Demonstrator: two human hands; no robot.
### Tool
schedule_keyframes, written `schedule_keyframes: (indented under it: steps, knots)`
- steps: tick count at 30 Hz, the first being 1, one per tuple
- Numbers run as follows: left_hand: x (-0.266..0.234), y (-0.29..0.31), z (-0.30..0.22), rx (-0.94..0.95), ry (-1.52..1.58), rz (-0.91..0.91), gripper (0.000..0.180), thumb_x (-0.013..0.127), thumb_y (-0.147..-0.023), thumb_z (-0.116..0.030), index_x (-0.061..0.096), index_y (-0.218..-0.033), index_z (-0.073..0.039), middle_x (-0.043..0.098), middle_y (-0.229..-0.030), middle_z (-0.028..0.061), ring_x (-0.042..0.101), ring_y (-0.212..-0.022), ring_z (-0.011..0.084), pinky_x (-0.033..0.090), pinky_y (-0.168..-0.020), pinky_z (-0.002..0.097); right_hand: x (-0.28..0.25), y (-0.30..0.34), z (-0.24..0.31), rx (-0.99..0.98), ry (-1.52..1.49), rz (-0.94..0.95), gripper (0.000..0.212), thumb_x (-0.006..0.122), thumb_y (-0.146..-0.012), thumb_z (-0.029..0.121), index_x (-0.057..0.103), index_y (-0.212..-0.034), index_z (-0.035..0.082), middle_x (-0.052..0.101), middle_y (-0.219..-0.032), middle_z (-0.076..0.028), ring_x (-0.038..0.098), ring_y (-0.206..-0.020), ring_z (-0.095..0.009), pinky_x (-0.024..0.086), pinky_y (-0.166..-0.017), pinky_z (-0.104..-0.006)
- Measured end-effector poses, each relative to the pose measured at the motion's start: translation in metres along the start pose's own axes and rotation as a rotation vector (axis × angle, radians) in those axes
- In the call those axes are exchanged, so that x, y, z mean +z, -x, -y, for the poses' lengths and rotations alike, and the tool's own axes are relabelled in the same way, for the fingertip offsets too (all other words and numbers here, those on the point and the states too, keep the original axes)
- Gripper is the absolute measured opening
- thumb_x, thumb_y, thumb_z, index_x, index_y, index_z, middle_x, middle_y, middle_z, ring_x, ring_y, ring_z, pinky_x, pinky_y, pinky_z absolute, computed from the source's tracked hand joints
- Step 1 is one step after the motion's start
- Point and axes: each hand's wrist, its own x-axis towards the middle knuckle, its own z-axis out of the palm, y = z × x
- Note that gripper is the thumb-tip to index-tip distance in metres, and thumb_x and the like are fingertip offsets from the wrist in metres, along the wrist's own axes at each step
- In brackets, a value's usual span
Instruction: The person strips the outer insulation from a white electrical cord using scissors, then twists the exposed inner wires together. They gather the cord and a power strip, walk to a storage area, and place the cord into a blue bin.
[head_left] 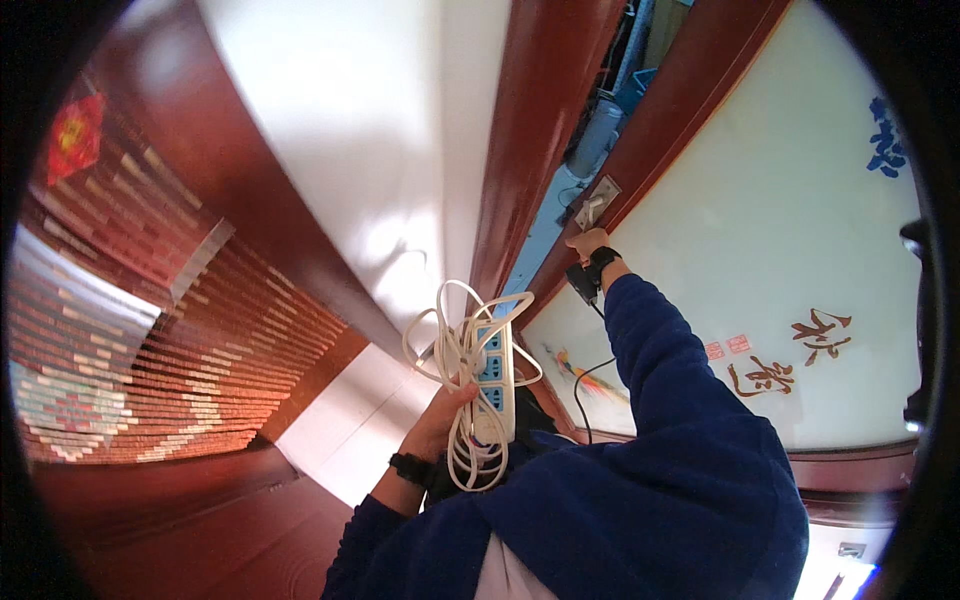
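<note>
My left hand (438, 418) is closed around a white power strip (497, 405) with blue socket faces, held upright in front of my body. Its white cord (458, 345) is bunched in loose loops over the strip and hangs below my fingers. My right arm reaches forward to a door (660, 170) with a dark red frame and a pale glass panel. There my right hand (588, 242) is closed at the lower end of a metal door handle (595, 203); its fingertips are partly hidden. The door stands ajar, with a narrow gap to the left of its edge.
Beside the gap runs a red door frame (520, 150), with a white wall (350, 90) to its left. A beaded curtain (230, 370) hangs at the left. Through the gap a grey cylindrical object (597, 135) shows. A black cable (580, 390) dangles below my right wrist.
</note>
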Motion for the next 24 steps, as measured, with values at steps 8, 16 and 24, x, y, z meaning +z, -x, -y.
schedule_keyframes:
  steps: [8, 16, 24]
  knots:
    - [0.012, -0.088, -0.009, -0.313, -0.049, 0.019, 0.049, 0.068, -0.092, -0.028, 0.052, -0.13, -0.002, 0.067, -0.113, 0.0122, 0.07, -0.093, 0.0211, 0.062, -0.077, 0.0321, -0.011, -0.059, -0.071, -0.184, 0.809, 0.038, 0.022, 0.053, -0.098, 0.03, 0.071, -0.109, 0.028, 0.072, -0.098, -0.006, 0.071, -0.09, -0.027, 0.058, -0.072, -0.0441]
    - [0.055, -0.233, 0.01, -0.447, -0.016, -0.087, 0.036, 0.06, -0.098, -0.023, 0.054, -0.125, 0.0, 0.067, -0.11, 0.0155, 0.07, -0.091, 0.0237, 0.062, -0.076, 0.0337, -0.038, -0.035, -0.127, 0.264, -0.543, -0.456, 0.027, 0.065, -0.087, 0.024, 0.069, -0.077, -0.001, 0.065, -0.063, -0.009, 0.062, -0.057, -0.018, 0.048, -0.055, -0.0356]
    - [0.136, -0.43, 0.019, -0.14, -0.046, 0.0, 0.032, 0.064, -0.093, -0.017, 0.056, -0.118, 0.001, 0.067, -0.098, 0.01, 0.069, -0.085, 0.02, 0.061, -0.076, 0.0349, -0.078, -0.026, -0.18, 0.339, -0.497, -0.526, 0.02, 0.069, -0.086, 0.018, 0.071, -0.079, -0.001, 0.067, -0.068, -0.011, 0.064, -0.058, -0.019, 0.049, -0.055, -0.0352]
